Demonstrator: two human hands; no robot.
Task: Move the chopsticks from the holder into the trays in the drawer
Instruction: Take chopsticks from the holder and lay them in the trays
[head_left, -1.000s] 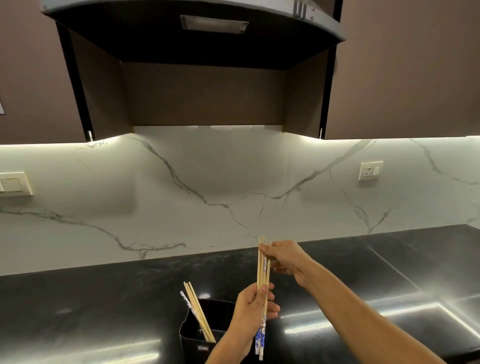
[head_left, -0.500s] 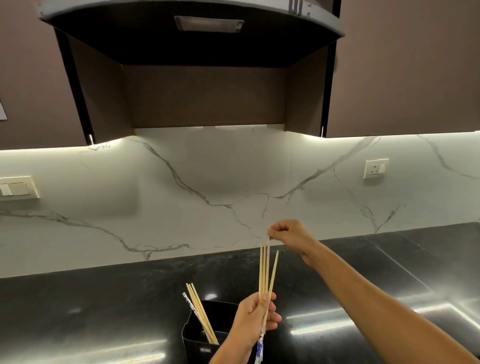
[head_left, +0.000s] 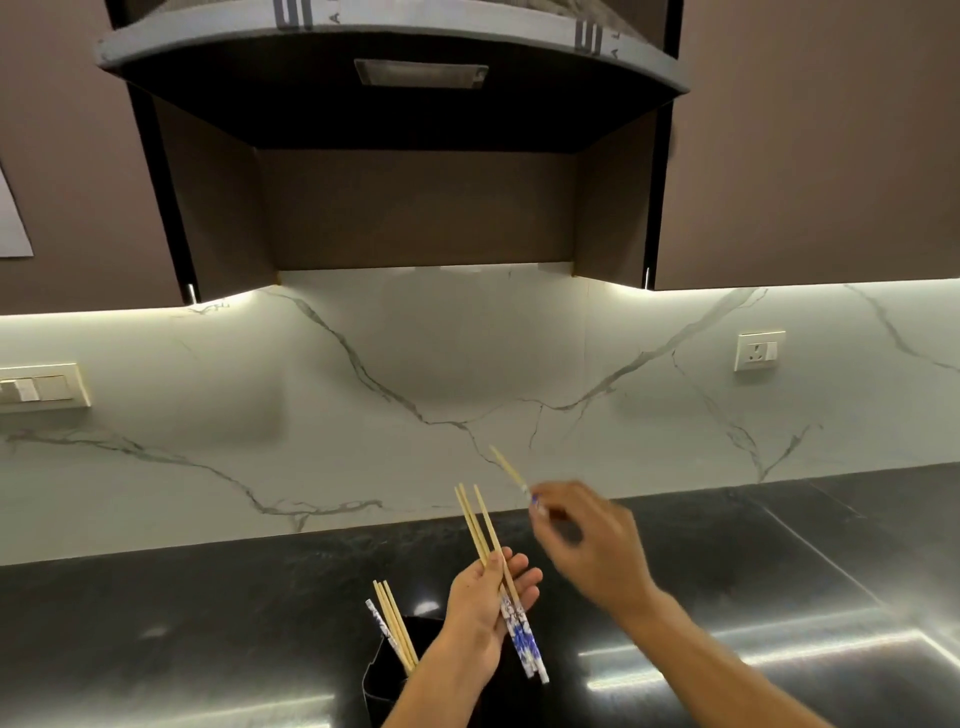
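Note:
My left hand (head_left: 485, 605) grips a small bunch of wooden chopsticks (head_left: 480, 530) with blue-and-white patterned ends, tilted up to the left above the black holder (head_left: 382, 680). Several more chopsticks (head_left: 395, 623) lean inside that holder at the bottom middle. My right hand (head_left: 592, 540), blurred, is shut on a single chopstick (head_left: 506, 467) whose pale tip points up and left, apart from the bunch. No drawer or tray is in view.
A glossy black counter (head_left: 727, 571) runs across the bottom, backed by a white marbled wall (head_left: 415, 389). A dark range hood (head_left: 395, 67) and brown cabinets hang overhead. A wall socket (head_left: 758, 351) sits right, a switch plate (head_left: 41, 387) left.
My right hand has drawn one chopstick out of the bunch and swung it right and down. The bunch in my left hand has tilted leftward. The camera has tipped upward.

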